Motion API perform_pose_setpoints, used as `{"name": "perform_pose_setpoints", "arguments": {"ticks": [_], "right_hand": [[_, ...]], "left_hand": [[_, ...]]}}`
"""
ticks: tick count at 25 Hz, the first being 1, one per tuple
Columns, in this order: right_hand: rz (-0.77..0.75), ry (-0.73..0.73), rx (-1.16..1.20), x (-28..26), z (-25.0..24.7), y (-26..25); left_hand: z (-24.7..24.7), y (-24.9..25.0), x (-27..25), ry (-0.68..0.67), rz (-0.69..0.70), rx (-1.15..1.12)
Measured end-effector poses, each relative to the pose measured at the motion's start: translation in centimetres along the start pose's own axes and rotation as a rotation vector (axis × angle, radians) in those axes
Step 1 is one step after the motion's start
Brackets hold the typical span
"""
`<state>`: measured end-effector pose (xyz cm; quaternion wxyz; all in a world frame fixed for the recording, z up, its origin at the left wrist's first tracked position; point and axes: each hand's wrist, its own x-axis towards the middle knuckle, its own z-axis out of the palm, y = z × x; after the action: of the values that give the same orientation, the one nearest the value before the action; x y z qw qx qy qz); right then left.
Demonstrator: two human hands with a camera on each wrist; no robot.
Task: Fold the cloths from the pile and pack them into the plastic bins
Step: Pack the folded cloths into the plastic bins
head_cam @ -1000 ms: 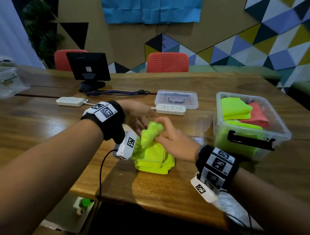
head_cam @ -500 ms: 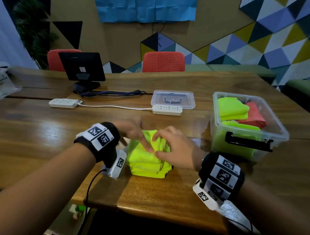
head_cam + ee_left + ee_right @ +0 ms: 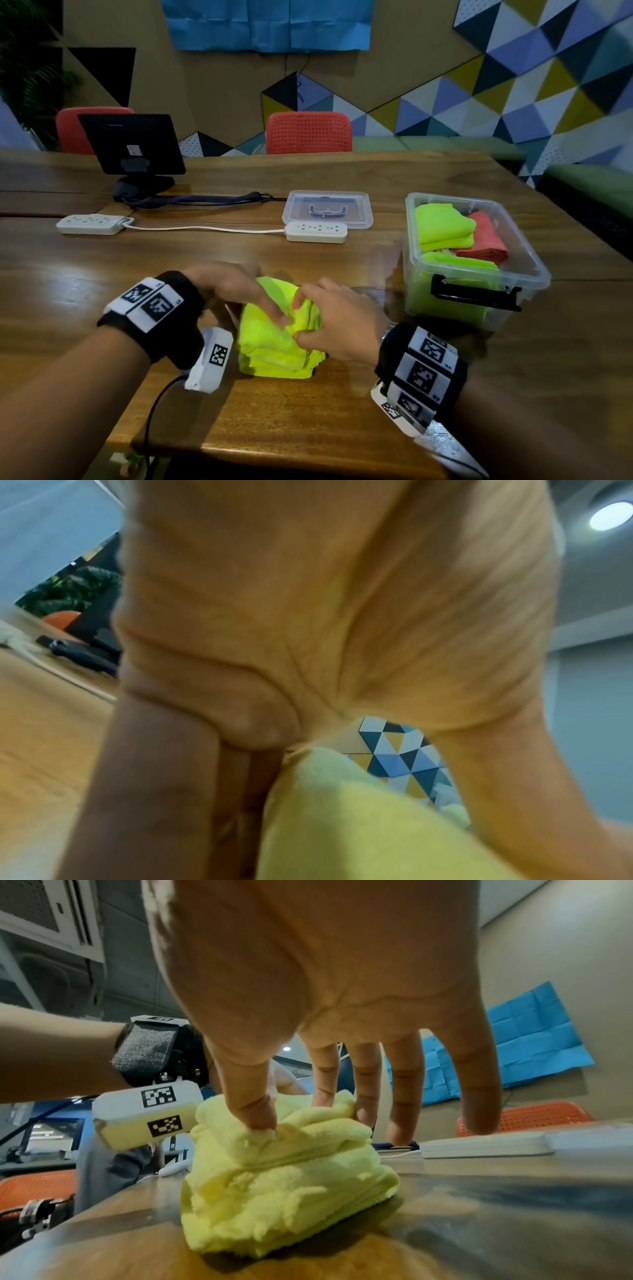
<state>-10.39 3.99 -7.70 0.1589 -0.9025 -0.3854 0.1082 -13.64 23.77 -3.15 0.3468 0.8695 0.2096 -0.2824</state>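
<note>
A lime-yellow cloth point(image 3: 274, 342) lies folded into a thick bundle near the front edge of the wooden table point(image 3: 308, 418). My left hand point(image 3: 239, 291) straddles its left side, thumb across the top; in the left wrist view the cloth point(image 3: 342, 818) sits between thumb and fingers of that hand point(image 3: 308, 615). My right hand point(image 3: 332, 325) holds the right side. In the right wrist view its thumb point(image 3: 253, 1112) presses the top fold of the cloth point(image 3: 284, 1191) against the index finger behind. A clear plastic bin point(image 3: 534, 263) at right holds folded lime cloths point(image 3: 442, 226) and a red one point(image 3: 483, 236).
The bin's clear lid point(image 3: 327, 209) lies at mid-table behind a white power strip point(image 3: 317, 232). A second strip point(image 3: 90, 224) and a black monitor point(image 3: 132, 144) stand at the back left. Two red chairs line the far side.
The raised part of the cloth has been folded down onto the bundle. Both hands came lower and nearer the front edge and now hold the flattened bundle.
</note>
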Motion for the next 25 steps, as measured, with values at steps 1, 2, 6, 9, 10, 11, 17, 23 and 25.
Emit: {"name": "perform_pose_setpoints", "arguments": {"ticks": [1,2,6,9,10,11,17,23,25], "right_hand": [[-0.003,0.001,0.029,-0.2,0.0,-0.2],[-0.003,0.021,0.05,-0.4,0.1,-0.1],[0.056,0.143,0.365,-0.9,-1.1,0.7],[0.155,0.199,0.809,-1.0,-4.1,2.1],[0.169,0.205,0.967,-1.2,-5.4,2.8],[0.169,0.176,1.121,-1.8,-6.9,3.5],[0.225,0.409,1.234,-4.9,-14.3,9.0],[0.403,0.505,1.005,-6.3,-17.8,14.0],[0.468,0.438,0.897,-6.1,-18.1,15.3]], "left_hand": [[-0.1,0.0,-0.3,-0.002,0.006,-0.013],[-0.1,0.3,-0.7,-0.006,0.021,-0.016],[-1.1,3.3,-2.0,0.069,0.203,-0.011],[-2.5,6.3,-3.3,0.098,0.403,-0.108],[-2.9,7.4,-3.3,0.07,0.462,-0.174],[-3.2,8.4,-3.0,0.04,0.516,-0.242],[-1.0,16.9,0.7,0.021,0.66,-0.491],[3.1,23.6,4.3,0.123,0.654,-0.587],[3.7,24.3,5.1,0.124,0.663,-0.501]]}}
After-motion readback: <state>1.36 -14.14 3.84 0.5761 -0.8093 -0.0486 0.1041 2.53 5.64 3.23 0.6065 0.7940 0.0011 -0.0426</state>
